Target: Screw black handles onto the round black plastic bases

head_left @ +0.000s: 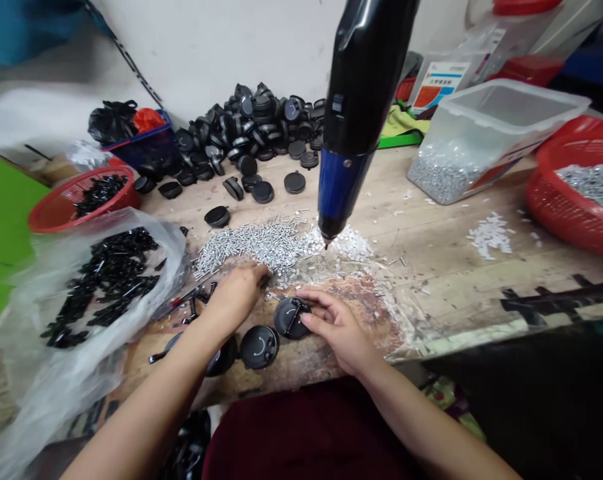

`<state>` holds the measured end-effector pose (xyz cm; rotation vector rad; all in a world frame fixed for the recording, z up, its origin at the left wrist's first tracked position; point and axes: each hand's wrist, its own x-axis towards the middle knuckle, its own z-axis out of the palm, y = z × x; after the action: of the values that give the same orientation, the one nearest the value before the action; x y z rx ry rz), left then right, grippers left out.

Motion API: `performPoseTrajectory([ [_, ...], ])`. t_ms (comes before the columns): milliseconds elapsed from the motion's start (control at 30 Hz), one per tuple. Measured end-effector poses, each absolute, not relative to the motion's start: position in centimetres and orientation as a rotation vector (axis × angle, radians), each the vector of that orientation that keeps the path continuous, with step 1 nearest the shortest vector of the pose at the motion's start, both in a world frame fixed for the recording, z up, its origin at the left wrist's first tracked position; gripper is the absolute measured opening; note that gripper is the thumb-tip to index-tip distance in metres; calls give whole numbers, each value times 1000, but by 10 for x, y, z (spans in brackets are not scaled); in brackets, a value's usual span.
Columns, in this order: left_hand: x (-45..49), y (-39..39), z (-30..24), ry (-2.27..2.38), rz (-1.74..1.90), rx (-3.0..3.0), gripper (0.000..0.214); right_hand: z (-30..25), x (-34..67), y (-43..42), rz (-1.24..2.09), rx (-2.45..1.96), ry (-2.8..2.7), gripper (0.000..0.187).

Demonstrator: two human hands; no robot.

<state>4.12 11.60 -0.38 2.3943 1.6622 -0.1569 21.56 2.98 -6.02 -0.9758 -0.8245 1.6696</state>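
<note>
My right hand grips the edge of a round black plastic cap, with a small black lever piece across its face. My left hand is closed at the front edge of a pile of silver screws; its fingertips are partly hidden, and I cannot make out what they hold. A second round cap lies on the worn wooden bench between my arms, with more caps partly behind my left forearm. An electric screwdriver, black and blue, hangs tip down above small white pieces.
Black caps are heaped against the wall. At left are a plastic bag of black parts, a red basket and a blue bin. A clear tub and a red basket, both with metal pieces, stand at right.
</note>
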Motion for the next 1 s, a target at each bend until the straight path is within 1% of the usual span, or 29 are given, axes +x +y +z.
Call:
performPoseTrajectory([
  [367, 48, 128, -9, 1591, -293, 2605, 21, -55, 219, 27, 1614, -985, -826, 35],
  [1000, 45, 131, -17, 1728, -271, 2528, 20, -54, 222, 23, 1604, -1024, -793, 39],
])
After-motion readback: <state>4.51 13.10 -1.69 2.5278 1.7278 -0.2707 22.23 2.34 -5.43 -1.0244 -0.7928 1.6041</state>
